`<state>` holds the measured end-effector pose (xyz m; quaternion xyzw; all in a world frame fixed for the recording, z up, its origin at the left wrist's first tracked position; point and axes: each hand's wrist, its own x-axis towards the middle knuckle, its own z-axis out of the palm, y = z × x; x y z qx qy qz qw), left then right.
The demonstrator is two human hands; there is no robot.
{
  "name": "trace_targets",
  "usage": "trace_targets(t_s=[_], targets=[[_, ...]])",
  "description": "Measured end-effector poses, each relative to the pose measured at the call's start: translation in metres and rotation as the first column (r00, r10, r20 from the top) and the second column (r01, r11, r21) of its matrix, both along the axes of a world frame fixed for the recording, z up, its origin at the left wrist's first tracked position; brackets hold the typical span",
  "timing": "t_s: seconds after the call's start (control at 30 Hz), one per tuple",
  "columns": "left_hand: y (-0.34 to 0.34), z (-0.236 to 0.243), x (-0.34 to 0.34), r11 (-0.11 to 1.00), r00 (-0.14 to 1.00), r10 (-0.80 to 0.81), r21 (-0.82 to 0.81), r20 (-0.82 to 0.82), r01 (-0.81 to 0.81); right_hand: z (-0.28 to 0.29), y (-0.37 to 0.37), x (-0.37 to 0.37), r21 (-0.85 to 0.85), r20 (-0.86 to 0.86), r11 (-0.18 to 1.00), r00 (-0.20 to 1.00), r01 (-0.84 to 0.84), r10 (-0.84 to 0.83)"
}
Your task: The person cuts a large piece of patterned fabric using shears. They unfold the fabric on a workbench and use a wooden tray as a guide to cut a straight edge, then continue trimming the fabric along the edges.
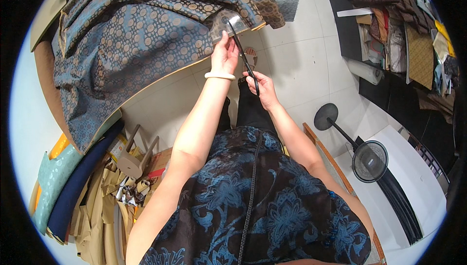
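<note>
A wide sheet of dark blue-grey fabric [146,41] with bronze round motifs spreads across the upper left, its folds piled up. At its near right edge my left hand [225,56], with a pale bangle on the wrist, is closed with the thumb over the edge. A shiny, lighter patch [233,21] of the fabric lies just beyond the fingers. My right hand [264,90] grips the handles of black scissors [238,41]. Their blades point away from me and pass close beside my left fingers, reaching over the patch. Whether the blades touch the fabric, I cannot tell.
Rolled fabrics [68,182] and brown paper scraps [95,197] crowd the lower left, near a beige plastic stool [134,158]. A black fan-like stand [369,160] stands at right. Piled cloth [396,2] fills dark shelving upper right. Pale floor tiles [296,61] lie between.
</note>
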<state>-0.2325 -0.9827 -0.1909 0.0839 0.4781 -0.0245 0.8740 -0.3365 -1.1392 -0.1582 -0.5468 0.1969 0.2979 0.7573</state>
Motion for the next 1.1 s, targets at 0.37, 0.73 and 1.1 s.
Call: trace_targets(t_s=[0.37, 0.73, 1.1], targets=[[-0.0009, 0.0002, -0.0009, 1.000, 1.000, 0.002, -0.003, -0.025, -0.002, -0.0044, -0.0032, 0.0008, 0.001, -0.020, 1.000, 1.000, -0.003, 0.003], [-0.0020, 0.0022, -0.0002, 1.000, 0.999, 0.018, -0.004, -0.030, -0.018, -0.0020, -0.0039, 0.0013, 0.001, -0.029, 1.000, 1.000, -0.012, 0.012], [-0.0020, 0.0019, -0.0005, 1.000, 0.999, 0.028, -0.001, -0.034, -0.028, -0.0016, -0.0044, 0.0011, -0.020, -0.028, 1.000, 0.999, -0.017, 0.017]])
